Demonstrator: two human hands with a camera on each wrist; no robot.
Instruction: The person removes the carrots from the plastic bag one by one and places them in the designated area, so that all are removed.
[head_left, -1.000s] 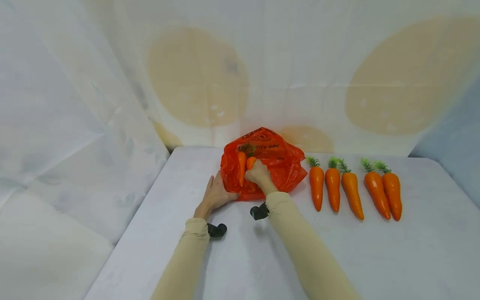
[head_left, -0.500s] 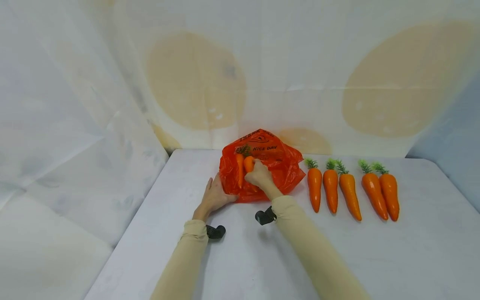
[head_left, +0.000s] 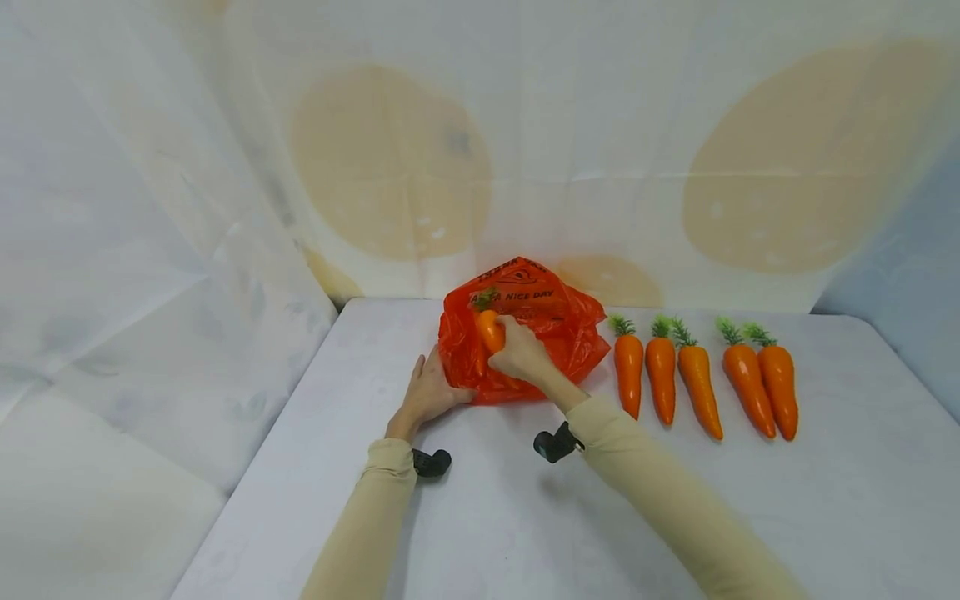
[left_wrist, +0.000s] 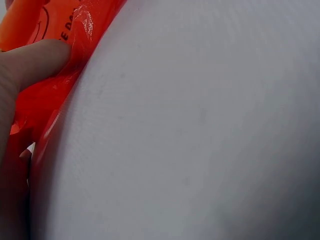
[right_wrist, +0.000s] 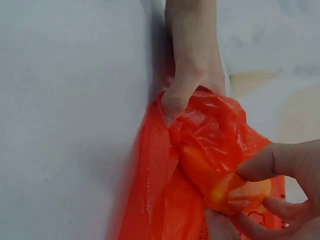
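A red plastic bag point(head_left: 573, 329) with black lettering lies with its mouth toward me in the head view. My left hand point(head_left: 430, 390) holds the bag's left front rim, its thumb point(left_wrist: 42, 60) inside the mouth and the other fingers outside. Inside the bag, my right hand point(head_left: 521, 354) grips the thick end of an orange carrot point(head_left: 491, 332), thumb and fingers round it in the right wrist view. Another carrot point(head_left: 480, 358) lies beneath it, mostly covered. Green leafy tops point(head_left: 486, 297) show against the bag's back wall.
Several carrots with green tops lie in a row right of the bag, the nearest carrot point(head_left: 628, 367) beside it and the farthest carrot point(head_left: 780, 387) toward the right. The white table point(head_left: 480, 533) meets a patterned cloth wall point(head_left: 585, 208) behind the bag.
My right hand has shifted the gripped carrot leftward over the one beside it, and its wrist has swung right. The left hand stays at the bag's rim.
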